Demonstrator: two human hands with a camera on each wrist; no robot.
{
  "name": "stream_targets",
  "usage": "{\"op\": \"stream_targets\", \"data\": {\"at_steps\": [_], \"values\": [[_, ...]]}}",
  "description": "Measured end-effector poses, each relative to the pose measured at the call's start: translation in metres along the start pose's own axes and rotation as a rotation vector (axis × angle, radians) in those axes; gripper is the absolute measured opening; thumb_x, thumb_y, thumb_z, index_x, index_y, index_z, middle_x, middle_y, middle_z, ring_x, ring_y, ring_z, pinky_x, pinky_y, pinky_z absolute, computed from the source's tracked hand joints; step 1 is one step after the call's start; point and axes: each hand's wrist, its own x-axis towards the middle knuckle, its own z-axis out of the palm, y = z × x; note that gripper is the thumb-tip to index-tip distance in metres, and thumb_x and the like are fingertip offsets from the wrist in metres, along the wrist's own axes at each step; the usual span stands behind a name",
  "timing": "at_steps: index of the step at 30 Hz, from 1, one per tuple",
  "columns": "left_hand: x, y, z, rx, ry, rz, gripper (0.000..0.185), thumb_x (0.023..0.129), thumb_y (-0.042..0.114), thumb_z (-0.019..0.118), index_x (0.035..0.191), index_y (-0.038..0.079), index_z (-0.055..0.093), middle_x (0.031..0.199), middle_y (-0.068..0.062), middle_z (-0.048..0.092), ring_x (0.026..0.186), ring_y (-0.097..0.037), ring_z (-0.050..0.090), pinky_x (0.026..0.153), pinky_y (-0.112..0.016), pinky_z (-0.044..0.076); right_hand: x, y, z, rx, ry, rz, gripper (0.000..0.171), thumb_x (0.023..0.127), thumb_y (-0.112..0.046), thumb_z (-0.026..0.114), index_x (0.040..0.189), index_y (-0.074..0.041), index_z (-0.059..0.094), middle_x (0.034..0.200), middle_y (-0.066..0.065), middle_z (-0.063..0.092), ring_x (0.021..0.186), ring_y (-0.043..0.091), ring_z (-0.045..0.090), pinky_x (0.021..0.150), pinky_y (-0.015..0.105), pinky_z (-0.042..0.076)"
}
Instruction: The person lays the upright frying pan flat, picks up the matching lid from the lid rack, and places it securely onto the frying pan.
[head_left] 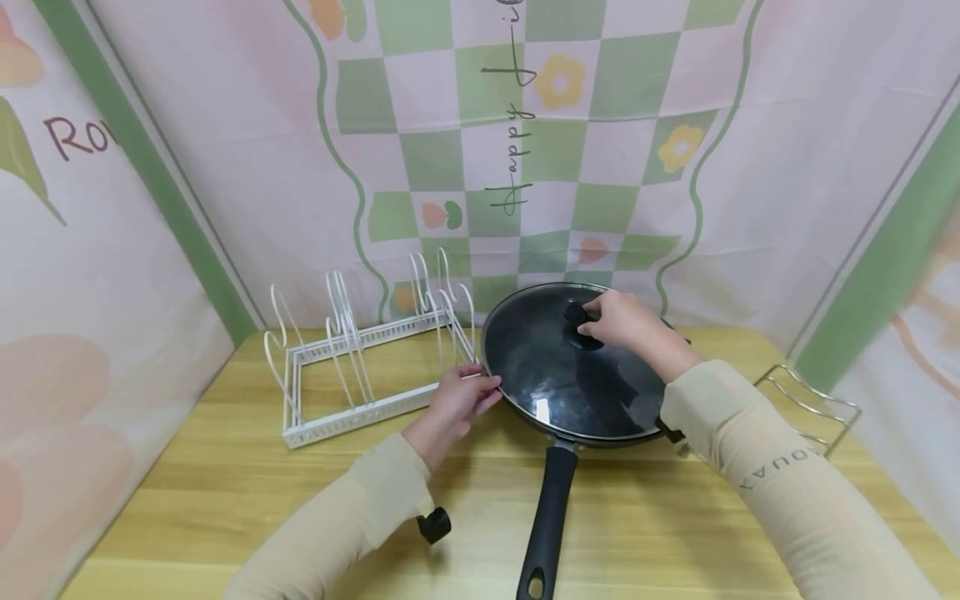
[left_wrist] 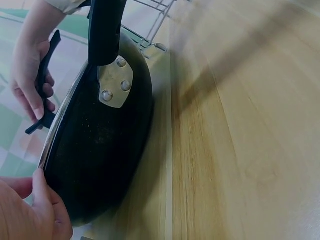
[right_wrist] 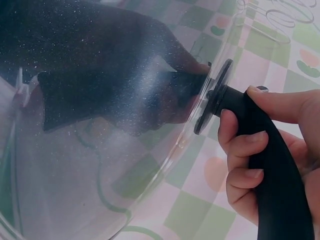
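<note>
A black frying pan point(left_wrist: 100, 145) stands on the table, its long handle point(head_left: 549, 517) towards me. The glass lid point(head_left: 525, 358) with a metal rim lies over it. My right hand point(head_left: 626, 321) grips the lid's black knob point(right_wrist: 272, 165), thumb on top and fingers curled round it. At the pan's left edge is my left hand point(head_left: 459, 404), its fingertips touching the rim; the left wrist view shows thumb and fingers point(left_wrist: 37, 187) right at that edge. Much of the pan's inside is dark beneath the glass.
Left of the pan stands a white wire rack point(head_left: 360, 412) with looped dividers, close to my left fingers. On the right a metal wire rack point(head_left: 843, 417) sits partly behind my right sleeve. A patterned cloth point(head_left: 420, 158) hangs behind the wooden table point(head_left: 225, 517).
</note>
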Motion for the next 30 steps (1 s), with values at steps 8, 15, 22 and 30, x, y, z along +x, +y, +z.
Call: {"op": "stream_targets", "data": {"at_steps": [8,15,22,30], "values": [[-0.0005,0.0015,0.0015,0.012,-0.011,-0.009,0.036,0.093,-0.019,0.059,0.125,-0.009,0.045,0.095,-0.016,0.057,0.068,-0.012,0.063,0.070,-0.020,0.058,0.0004,0.0024,-0.0023,0.008,-0.018,0.008,0.051,0.099,-0.022,0.067,0.141,0.006,0.056,0.139,0.032,0.055,0.107,0.038,0.062,0.085,0.050,0.049],[-0.0007,0.0031,-0.0003,0.012,-0.005,-0.020,0.034,0.093,-0.018,0.059,0.122,-0.008,0.046,0.099,-0.017,0.058,0.067,-0.011,0.065,0.070,-0.020,0.058,0.0020,0.0027,-0.0041,0.020,-0.028,-0.007,0.051,0.098,-0.023,0.068,0.138,0.007,0.058,0.136,0.032,0.057,0.090,0.032,0.062,0.078,0.044,0.048],[-0.0011,0.0038,0.0012,0.005,-0.006,-0.025,0.032,0.093,-0.020,0.057,0.120,-0.006,0.046,0.093,-0.014,0.058,0.064,-0.011,0.064,0.066,-0.019,0.058,0.0005,0.0025,-0.0059,0.032,-0.026,-0.005,0.050,0.098,-0.022,0.068,0.137,0.008,0.059,0.133,0.032,0.059,0.099,0.035,0.063,0.084,0.049,0.050],[-0.0012,0.0044,0.0008,0.012,-0.010,-0.026,0.033,0.093,-0.019,0.058,0.121,-0.006,0.046,0.094,-0.014,0.059,0.065,-0.012,0.065,0.066,-0.019,0.058,0.0017,0.0030,-0.0044,0.035,-0.020,-0.002,0.048,0.098,-0.021,0.068,0.135,0.008,0.061,0.129,0.031,0.062,0.103,0.036,0.064,0.085,0.049,0.049]]}}
